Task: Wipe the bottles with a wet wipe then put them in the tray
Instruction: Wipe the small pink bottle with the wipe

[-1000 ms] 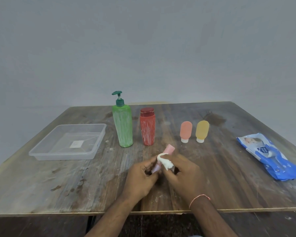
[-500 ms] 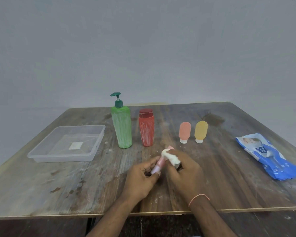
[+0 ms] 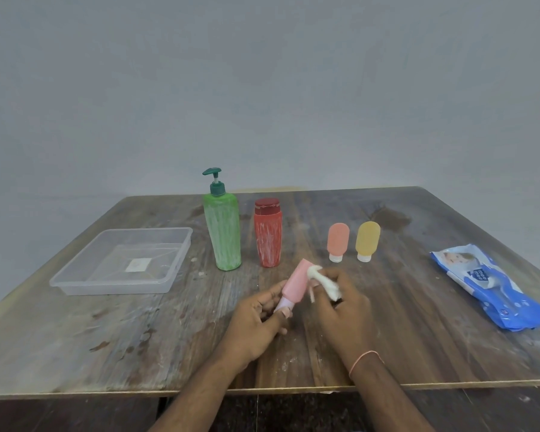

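Two hands are working above the table: your left hand (image 3: 256, 319) is pinching the small pink squeeze bottle (image 3: 295, 283) by its cap; your right hand (image 3: 345, 307) is clutching the crumpled white wet wipe (image 3: 323, 280). Probably light, soft, slippery; grip low.

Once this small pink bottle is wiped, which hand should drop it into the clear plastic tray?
Probably the left hand. It already grips the small pink bottle by its cap end, and the clear plastic tray sits on its side of the table. The right hand holds the white wet wipe.
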Demonstrator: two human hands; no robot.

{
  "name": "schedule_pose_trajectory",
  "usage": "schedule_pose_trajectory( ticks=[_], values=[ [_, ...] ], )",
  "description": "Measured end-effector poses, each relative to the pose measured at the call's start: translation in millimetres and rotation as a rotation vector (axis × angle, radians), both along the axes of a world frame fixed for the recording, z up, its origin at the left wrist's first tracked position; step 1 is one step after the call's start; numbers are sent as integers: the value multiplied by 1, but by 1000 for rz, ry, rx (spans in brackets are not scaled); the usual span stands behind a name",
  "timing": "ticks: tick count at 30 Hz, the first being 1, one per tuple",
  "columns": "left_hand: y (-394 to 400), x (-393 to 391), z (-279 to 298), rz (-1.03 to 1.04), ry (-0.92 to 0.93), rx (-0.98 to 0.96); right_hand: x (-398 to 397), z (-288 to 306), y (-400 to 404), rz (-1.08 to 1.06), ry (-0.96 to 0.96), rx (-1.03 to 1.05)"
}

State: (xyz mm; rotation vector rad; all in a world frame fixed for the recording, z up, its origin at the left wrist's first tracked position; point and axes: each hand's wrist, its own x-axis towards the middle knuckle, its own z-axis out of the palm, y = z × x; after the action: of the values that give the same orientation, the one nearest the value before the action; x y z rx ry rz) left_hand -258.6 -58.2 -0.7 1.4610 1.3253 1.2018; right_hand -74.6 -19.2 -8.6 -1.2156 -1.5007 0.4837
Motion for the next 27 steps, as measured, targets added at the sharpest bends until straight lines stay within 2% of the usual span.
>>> schedule_pose_trajectory(
  ticks=[3, 8, 10, 12, 15, 18, 27],
  values=[
    [-1, 0, 1, -23, 25, -22, 1, 2, 2, -23, 127, -10],
    [1, -2, 2, -4, -40, -8, 1, -2, -4, 160, -118, -27],
    [1, -2, 3, -6, -41, -4, 1, -1, -6, 168, -150, -13],
    [0, -1, 3, -10, -32, -16, 0, 0, -5, 96, -94, -2],
    [-2, 1, 2, -20, 16, -20, 0, 3, -3, -28, 94, 35],
    [-3, 1, 0, -4, 77, 12, -1, 8, -4, -18, 183, 106],
    [-8, 3, 0, 131, 64, 88, 1, -1, 0, -15, 29, 221]
  ],
)
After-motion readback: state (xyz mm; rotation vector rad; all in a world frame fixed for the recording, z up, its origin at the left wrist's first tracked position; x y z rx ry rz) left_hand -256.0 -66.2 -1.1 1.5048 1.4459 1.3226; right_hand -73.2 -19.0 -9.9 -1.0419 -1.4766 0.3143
